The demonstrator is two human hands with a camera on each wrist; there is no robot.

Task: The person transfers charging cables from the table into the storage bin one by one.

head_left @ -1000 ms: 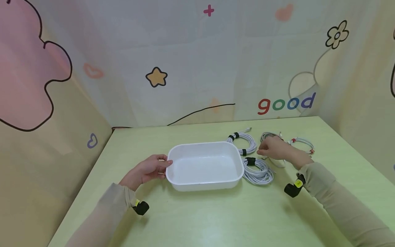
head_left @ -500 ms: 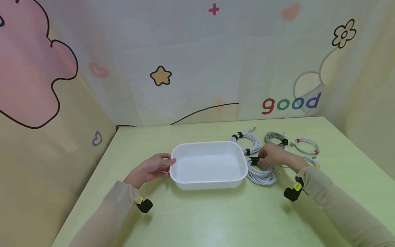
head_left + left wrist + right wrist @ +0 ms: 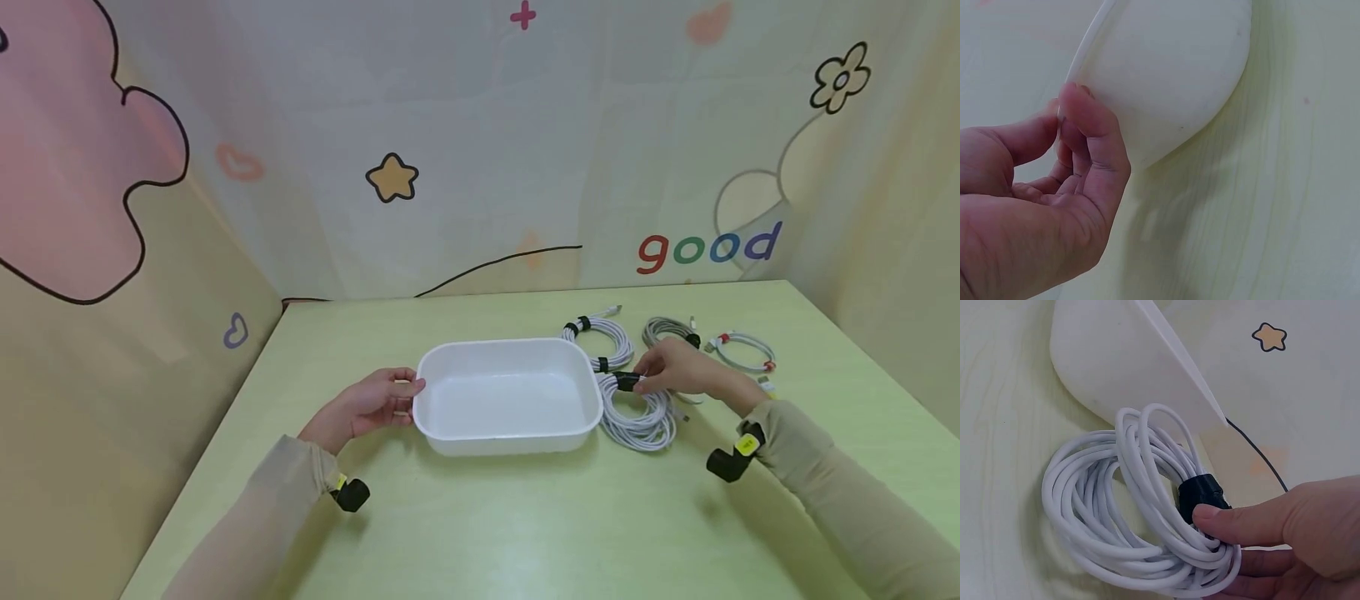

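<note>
My left hand [image 3: 372, 402] pinches the left rim of a white plastic tub [image 3: 507, 445], thumb over the edge and fingers against the outer wall. In the left wrist view, the thumb and curled fingers meet at the rim. My right hand [image 3: 678, 368] grips a coiled white cable [image 3: 1104, 531] beside the tub's right end. Its thumb presses near the black strap [image 3: 1199, 495] that bundles the loops, with the other fingers behind the coil. The coil's near loops hang close over the table.
Behind the gripped coil lie another white cable coil [image 3: 619, 340] with black straps, a grey cable coil [image 3: 663, 323] and a pale cable loop [image 3: 748, 340] with red ties. A yellow-marked plug [image 3: 767, 386] shows by the right forearm. A printed curtain [image 3: 480, 167] backs the table [image 3: 510, 533].
My right hand has come from near the grey coil to the strapped white coil and taken hold of it. The left hand has stayed on the tub's rim.
</note>
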